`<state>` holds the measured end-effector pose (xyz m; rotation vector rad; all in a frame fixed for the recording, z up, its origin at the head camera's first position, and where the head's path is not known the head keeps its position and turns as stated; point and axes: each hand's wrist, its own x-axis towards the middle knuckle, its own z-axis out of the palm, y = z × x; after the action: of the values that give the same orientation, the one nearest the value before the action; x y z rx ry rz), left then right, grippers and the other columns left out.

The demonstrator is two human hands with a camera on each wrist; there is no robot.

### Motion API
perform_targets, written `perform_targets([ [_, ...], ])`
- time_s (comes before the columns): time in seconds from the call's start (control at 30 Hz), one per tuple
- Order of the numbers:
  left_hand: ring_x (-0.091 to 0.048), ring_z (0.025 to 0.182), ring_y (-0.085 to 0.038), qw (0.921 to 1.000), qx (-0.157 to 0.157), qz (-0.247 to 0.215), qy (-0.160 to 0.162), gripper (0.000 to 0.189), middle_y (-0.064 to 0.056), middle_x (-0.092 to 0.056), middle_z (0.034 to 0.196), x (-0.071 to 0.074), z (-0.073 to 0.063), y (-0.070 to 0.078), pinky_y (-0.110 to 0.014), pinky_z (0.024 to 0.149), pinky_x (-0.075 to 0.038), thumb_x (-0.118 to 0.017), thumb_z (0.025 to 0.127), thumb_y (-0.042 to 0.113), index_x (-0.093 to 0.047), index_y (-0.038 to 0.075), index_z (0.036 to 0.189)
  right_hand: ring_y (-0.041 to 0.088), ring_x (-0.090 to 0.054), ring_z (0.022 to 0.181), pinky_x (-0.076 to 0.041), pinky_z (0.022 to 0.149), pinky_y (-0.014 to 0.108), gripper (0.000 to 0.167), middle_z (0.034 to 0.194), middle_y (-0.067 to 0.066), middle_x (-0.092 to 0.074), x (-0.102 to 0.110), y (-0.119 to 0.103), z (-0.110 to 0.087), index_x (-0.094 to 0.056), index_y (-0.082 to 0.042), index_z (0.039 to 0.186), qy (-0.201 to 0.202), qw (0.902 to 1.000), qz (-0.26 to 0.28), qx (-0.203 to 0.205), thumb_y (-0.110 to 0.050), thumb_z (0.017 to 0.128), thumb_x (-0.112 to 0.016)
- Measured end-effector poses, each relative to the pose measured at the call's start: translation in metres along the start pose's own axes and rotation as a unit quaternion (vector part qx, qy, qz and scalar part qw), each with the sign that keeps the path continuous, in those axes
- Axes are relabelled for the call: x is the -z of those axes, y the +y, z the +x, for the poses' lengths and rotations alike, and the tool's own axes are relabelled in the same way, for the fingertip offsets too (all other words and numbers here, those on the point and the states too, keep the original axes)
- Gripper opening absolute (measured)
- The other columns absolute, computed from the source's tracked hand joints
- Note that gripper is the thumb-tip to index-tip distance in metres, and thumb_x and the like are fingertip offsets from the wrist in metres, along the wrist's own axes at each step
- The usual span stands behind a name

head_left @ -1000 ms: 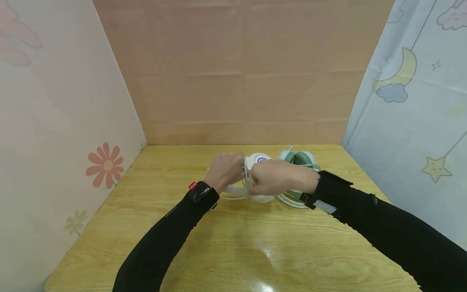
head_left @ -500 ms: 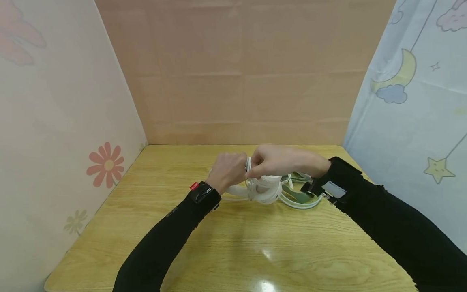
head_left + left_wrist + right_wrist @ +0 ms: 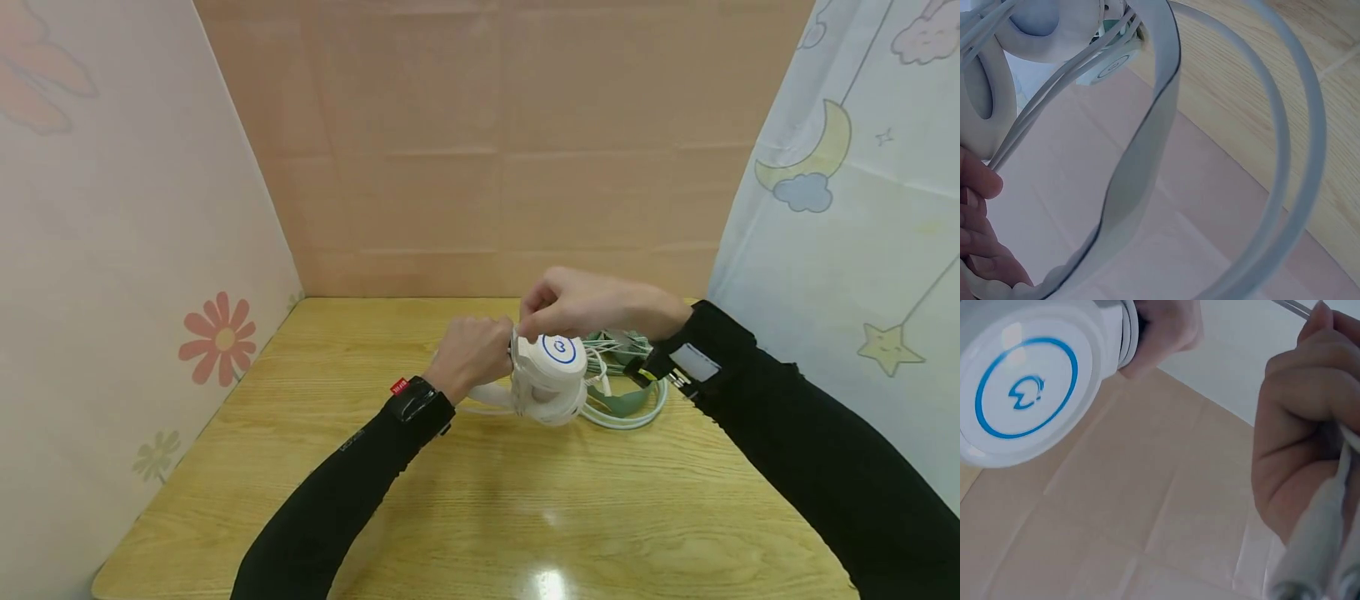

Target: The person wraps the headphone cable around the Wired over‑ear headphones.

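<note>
White headphones (image 3: 551, 379) with a blue ring mark on the ear cup hang over the table in the head view. My left hand (image 3: 472, 354) grips their band; in the left wrist view, its fingers (image 3: 985, 178) also pinch several white cable strands (image 3: 1054, 87) beside the ear cushions. My right hand (image 3: 588, 304), just above and right of the left, has curled fingers and pinches a thin stretch of the same cable. Below its palm, white plug ends with metal tips (image 3: 1310, 544) dangle in the right wrist view.
Pale green headphones (image 3: 626, 406) with a bundled cable (image 3: 600, 354) lie on the wooden table (image 3: 450, 517) right behind the white ones. A brown paper-like panel (image 3: 495, 167) stands at the back, with patterned cloth sheets (image 3: 795, 250) along both sides.
My right hand has come around from in front of the ear cup to above it, upward and to the right. The blue-marked cup shows more fully; my left hand has barely moved.
</note>
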<state>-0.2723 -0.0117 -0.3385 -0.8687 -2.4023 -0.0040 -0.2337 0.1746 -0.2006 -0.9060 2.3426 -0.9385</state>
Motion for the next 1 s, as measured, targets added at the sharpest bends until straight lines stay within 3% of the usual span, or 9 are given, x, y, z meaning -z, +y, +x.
perform_targets([
  [0.23,-0.024,0.045,-0.006,0.9995,-0.022,-0.008,0.023,0.033,0.007,-0.027,0.057,0.001,-0.001,0.004,-0.022,0.045,-0.02,-0.067,0.093,0.027,-0.043,0.018,0.072,0.011,-0.036,0.056,-0.031,0.054,0.026,0.022,0.063,-0.002,-0.039,0.009,0.006,0.004,-0.069,-0.001,0.089,0.055,0.998,0.007,0.029,-0.019,0.099,-0.063],
  [0.43,-0.025,0.045,-0.007,0.9993,-0.019,-0.028,0.017,0.032,0.008,-0.027,0.057,0.004,-0.001,0.004,-0.022,0.045,-0.021,-0.069,0.092,0.024,-0.043,0.017,0.074,0.01,-0.032,0.052,-0.029,0.052,0.025,0.022,0.06,-0.003,-0.035,0.015,0.015,0.011,-0.07,-0.002,0.096,0.106,0.9936,-0.02,0.034,-0.021,0.101,-0.061],
  [0.6,-0.023,0.045,-0.006,0.9991,-0.03,-0.011,0.026,0.037,0.008,-0.025,0.057,0.007,-0.001,0.006,-0.022,0.045,-0.019,-0.069,0.09,0.026,-0.038,0.018,0.071,0.01,-0.037,0.052,-0.032,0.053,0.026,0.02,0.06,-0.003,-0.04,0.016,0.022,0.022,-0.071,-0.003,0.095,0.146,0.9844,-0.076,0.061,-0.019,0.102,-0.06],
  [0.77,-0.02,0.047,-0.006,0.9982,-0.042,0.015,0.039,0.042,0.008,-0.022,0.057,0.009,0.0,0.008,-0.022,0.045,-0.018,-0.068,0.087,0.027,-0.033,0.019,0.065,0.014,-0.044,0.064,-0.039,0.064,0.029,0.019,0.071,-0.002,-0.056,0.014,0.032,0.033,-0.071,-0.003,0.092,0.183,0.9729,-0.106,0.093,-0.015,0.102,-0.061],
  [1.0,-0.022,0.049,-0.007,0.9972,-0.049,0.007,0.056,0.036,0.008,-0.024,0.058,0.017,0.002,0.01,-0.023,0.047,-0.018,-0.072,0.082,0.025,-0.04,0.017,0.066,0.017,-0.048,0.071,-0.039,0.068,0.032,0.016,0.078,0.002,-0.062,0.015,0.048,0.044,-0.07,-0.002,0.091,0.22,0.9652,-0.115,0.083,-0.014,0.1,-0.064],
])
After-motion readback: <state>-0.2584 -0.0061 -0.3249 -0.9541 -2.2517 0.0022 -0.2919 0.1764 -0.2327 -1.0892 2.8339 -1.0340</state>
